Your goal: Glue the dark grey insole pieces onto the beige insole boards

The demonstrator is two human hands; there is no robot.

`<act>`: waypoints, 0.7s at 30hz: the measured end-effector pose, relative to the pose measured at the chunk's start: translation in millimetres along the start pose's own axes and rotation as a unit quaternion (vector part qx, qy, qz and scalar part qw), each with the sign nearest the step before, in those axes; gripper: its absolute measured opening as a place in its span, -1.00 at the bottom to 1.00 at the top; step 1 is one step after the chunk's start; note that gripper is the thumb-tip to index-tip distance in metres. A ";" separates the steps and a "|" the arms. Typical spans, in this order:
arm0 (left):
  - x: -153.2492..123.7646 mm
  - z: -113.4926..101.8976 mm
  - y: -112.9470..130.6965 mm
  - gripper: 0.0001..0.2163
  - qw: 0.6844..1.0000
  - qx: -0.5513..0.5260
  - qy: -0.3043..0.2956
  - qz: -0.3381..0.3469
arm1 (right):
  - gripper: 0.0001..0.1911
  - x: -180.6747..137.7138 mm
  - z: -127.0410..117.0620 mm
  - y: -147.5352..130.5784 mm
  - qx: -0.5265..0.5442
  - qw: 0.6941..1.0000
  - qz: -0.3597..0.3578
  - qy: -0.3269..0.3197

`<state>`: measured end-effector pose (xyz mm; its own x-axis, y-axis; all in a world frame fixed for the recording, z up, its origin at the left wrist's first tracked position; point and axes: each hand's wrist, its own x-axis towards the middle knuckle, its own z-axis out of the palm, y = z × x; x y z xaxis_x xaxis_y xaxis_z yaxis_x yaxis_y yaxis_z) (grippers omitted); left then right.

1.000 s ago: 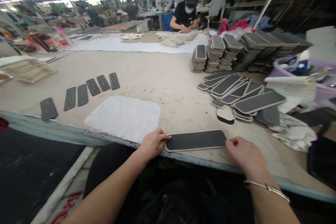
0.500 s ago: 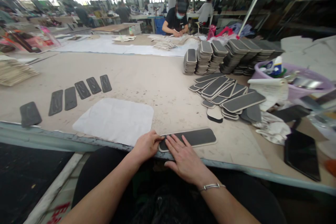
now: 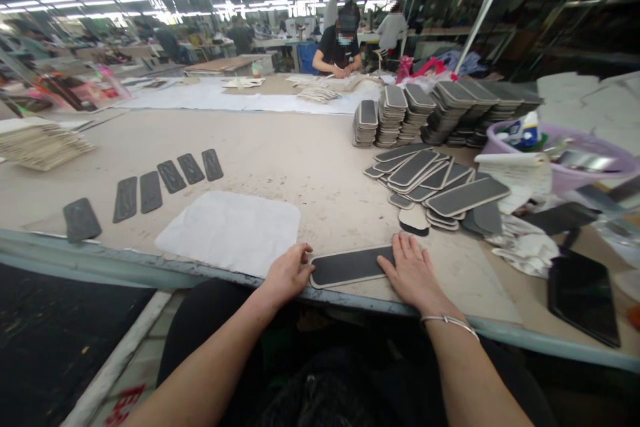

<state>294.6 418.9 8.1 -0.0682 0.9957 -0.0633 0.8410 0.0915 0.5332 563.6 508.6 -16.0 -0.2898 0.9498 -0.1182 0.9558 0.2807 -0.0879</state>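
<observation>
A long dark grey panel with a pale border [image 3: 350, 267] lies flat at the table's front edge, in front of me. My right hand [image 3: 413, 270] rests flat over its right end, fingers stretched out. At the other end is my left hand [image 3: 287, 275], its fingers loosely curled and thumb apart from them, the thumb by the panel's left tip. Nothing shows in the left fingers. Just left of that hand lies a white rounded sheet [image 3: 233, 230].
Several small dark pieces [image 3: 150, 191] form a row at left. A loose heap of bordered panels [image 3: 425, 177] and tall panel stacks [image 3: 393, 113] stand at right, near a purple basin [image 3: 565, 173] and a black tablet-like slab [image 3: 583, 300]. A co-worker [image 3: 337, 50] sits across.
My right hand has slid right along the panel to its far end. My left fingers have loosened from the left end. The view has shifted slightly.
</observation>
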 end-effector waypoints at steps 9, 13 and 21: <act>4.6 -10.0 22.7 -0.69 0.995 0.095 -0.029 0.011 | -0.22 0.1 4.3 -5.4 0.020 0.999 0.015 0.039; 12.3 -9.5 32.0 -0.63 0.992 0.114 -0.055 -0.020 | -0.24 -3.0 -3.5 -5.2 0.049 0.996 0.006 0.071; 22.9 -7.8 23.8 -0.60 0.999 0.034 0.001 0.013 | -0.25 -6.4 -11.1 9.5 0.102 0.992 0.007 0.072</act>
<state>308.8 444.0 25.9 -0.0476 0.9977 -0.0480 0.8772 0.0647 0.4758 575.2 506.8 -5.1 -0.2525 0.9674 0.0205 0.9252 0.2476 -0.2876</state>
